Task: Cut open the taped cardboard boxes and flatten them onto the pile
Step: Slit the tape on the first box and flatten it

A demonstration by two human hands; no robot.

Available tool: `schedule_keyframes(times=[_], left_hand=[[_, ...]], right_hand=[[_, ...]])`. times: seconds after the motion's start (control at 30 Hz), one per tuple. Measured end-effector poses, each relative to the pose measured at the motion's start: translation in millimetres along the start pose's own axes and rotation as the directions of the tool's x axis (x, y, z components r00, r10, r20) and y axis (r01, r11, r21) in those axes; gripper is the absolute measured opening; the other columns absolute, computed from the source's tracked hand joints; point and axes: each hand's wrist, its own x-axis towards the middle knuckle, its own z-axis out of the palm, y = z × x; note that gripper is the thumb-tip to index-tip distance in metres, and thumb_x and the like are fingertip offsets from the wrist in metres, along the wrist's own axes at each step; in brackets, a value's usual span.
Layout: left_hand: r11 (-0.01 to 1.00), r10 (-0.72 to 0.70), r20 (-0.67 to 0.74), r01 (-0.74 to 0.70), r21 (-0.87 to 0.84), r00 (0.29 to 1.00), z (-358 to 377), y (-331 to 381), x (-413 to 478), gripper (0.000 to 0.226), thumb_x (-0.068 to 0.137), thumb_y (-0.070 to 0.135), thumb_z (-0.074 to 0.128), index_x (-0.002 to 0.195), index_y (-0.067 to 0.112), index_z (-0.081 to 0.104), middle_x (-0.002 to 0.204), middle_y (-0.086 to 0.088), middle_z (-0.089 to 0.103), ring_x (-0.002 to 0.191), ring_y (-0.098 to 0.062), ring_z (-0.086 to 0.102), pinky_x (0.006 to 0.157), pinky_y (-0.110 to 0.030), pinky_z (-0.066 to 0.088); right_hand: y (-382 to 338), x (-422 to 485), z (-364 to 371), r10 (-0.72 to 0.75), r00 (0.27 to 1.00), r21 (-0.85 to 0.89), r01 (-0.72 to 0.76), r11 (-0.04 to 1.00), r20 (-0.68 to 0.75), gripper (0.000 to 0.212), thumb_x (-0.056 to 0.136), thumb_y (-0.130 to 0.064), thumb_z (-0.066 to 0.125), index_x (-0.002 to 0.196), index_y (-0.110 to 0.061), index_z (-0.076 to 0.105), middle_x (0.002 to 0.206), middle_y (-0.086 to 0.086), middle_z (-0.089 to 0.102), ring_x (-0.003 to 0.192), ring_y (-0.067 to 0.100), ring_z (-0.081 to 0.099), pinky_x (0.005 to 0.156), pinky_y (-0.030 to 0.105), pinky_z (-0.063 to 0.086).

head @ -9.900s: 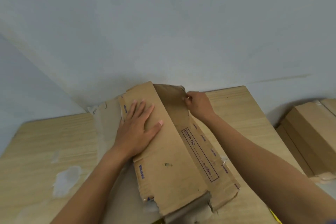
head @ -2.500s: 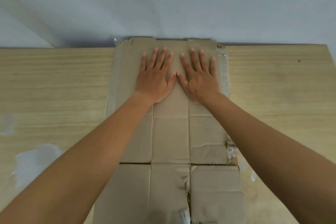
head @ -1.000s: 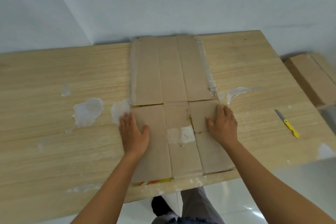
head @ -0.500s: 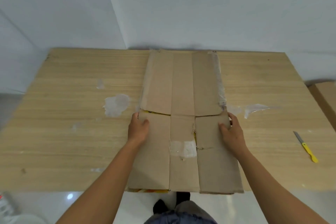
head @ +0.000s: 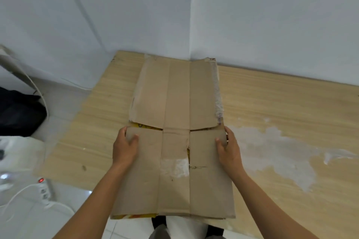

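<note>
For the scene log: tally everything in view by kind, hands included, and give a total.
flattened cardboard box: 1
hands: 2 (left hand, right hand, each gripping a side edge of the box)
wooden table: 1
power strip: 1
Total: 5

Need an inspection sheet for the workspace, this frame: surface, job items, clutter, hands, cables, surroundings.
Surface: wooden table, set into the wall corner.
Job's things: flattened cardboard lengthwise over the table, its near end past the table edge. A clear tape strip runs along its far right edge, and a tape patch sits near the middle. Whether it is lifted or resting, cannot tell.
Clutter: white residue patches on the table's right part.
Grippers: left hand and right hand each grip a side edge of the cardboard, thumbs on top.
Cables: power strip with a red light on the floor at left, white cable beside it.
Surroundings: pale walls; dark object on the floor at left.
</note>
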Motion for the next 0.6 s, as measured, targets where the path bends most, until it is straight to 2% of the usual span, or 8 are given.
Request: schedule_keyframes(times=[0.17, 0.23, 0.33, 0.47, 0.6], left_hand=[[0.997, 0.015, -0.02, -0.014, 0.069, 1.0, -64.0, -30.1, 72.7, 0.044, 0.094, 0.017, 0.056, 0.135, 0.004, 0.046, 0.128, -0.018, 0.057, 0.114, -0.034, 0.055, 0.093, -0.04, 0.043], [0.995, 0.016, -0.017, -0.014, 0.094, 1.0, -84.5, -38.4, 98.1, 0.043, 0.094, 0.018, 0.055, 0.134, 0.006, 0.047, 0.128, -0.016, 0.057, 0.114, -0.033, 0.054, 0.091, -0.039, 0.043], [0.992, 0.024, -0.004, -0.024, 0.125, 1.0, -108.8, -46.0, 130.2, 0.046, 0.095, 0.019, 0.055, 0.138, 0.006, 0.044, 0.136, -0.015, 0.051, 0.123, -0.032, 0.048, 0.097, -0.039, 0.039], [0.991, 0.038, 0.046, -0.044, 0.127, 0.998, -123.6, -50.7, 162.1, 0.046, 0.095, 0.018, 0.053, 0.139, 0.009, 0.044, 0.14, -0.011, 0.049, 0.127, -0.029, 0.045, 0.102, -0.037, 0.036], [0.982, 0.009, 0.139, -0.035, 0.187, 0.99, -125.7, -62.8, 185.6, 0.05, 0.097, 0.025, 0.052, 0.144, 0.012, 0.04, 0.141, -0.015, 0.047, 0.128, -0.033, 0.043, 0.103, -0.04, 0.035]], right_hand=[[-51.8, 9.7, 86.1, -0.051, 0.996, -0.032, 0.054, 0.998, 0.075, 0.049, 0.097, -0.02, 0.048, 0.143, -0.015, 0.034, 0.139, 0.004, 0.045, 0.122, 0.023, 0.049, 0.101, 0.048, 0.043], [-69.1, 12.5, 111.5, -0.066, 0.991, -0.036, 0.071, 0.997, 0.12, 0.046, 0.096, -0.017, 0.049, 0.141, -0.014, 0.036, 0.131, -0.001, 0.048, 0.117, 0.022, 0.052, 0.099, 0.044, 0.045], [-91.1, 18.3, 138.8, -0.066, 0.984, -0.033, 0.072, 0.997, 0.163, 0.043, 0.095, -0.013, 0.051, 0.136, -0.015, 0.039, 0.114, -0.006, 0.051, 0.106, 0.02, 0.057, 0.09, 0.035, 0.048], [-100.1, 25.1, 162.0, 0.035, 0.988, -0.04, -0.029, 0.999, 0.153, 0.043, 0.094, -0.015, 0.053, 0.135, -0.014, 0.04, 0.1, -0.005, 0.053, 0.092, 0.017, 0.057, 0.079, 0.033, 0.05], [-92.1, 22.6, 174.2, 0.075, 0.993, -0.126, -0.063, 0.99, 0.093, 0.042, 0.092, -0.021, 0.058, 0.131, -0.012, 0.044, 0.108, 0.001, 0.057, 0.1, 0.02, 0.058, 0.077, 0.03, 0.046]])
